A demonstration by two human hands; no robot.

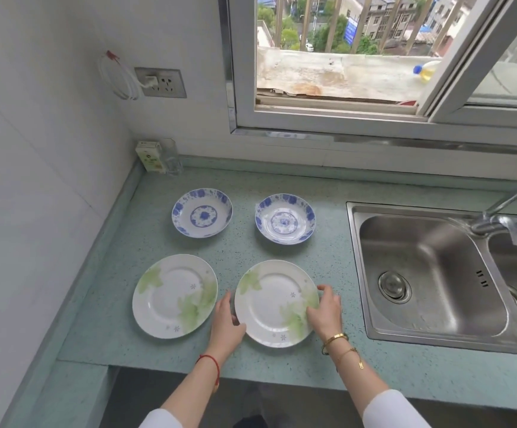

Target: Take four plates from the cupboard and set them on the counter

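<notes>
Several plates lie flat on the pale green counter (337, 267). Two white plates with green leaves sit at the front: one on the left (174, 295), one on the right (274, 302). Behind them are two deeper blue-patterned plates, one at the left (202, 212) and one at the right (285, 219). My left hand (227, 323) grips the left rim of the right green-leaf plate. My right hand (325, 310) holds that plate's right rim, fingers over the edge. The cupboard is out of view.
A steel double sink (430, 273) with a tap (498, 214) takes up the counter's right side. A small carton (149, 156) and a clear glass (170, 156) stand in the back left corner. A wall socket (161, 82) and an open window (337, 47) are above.
</notes>
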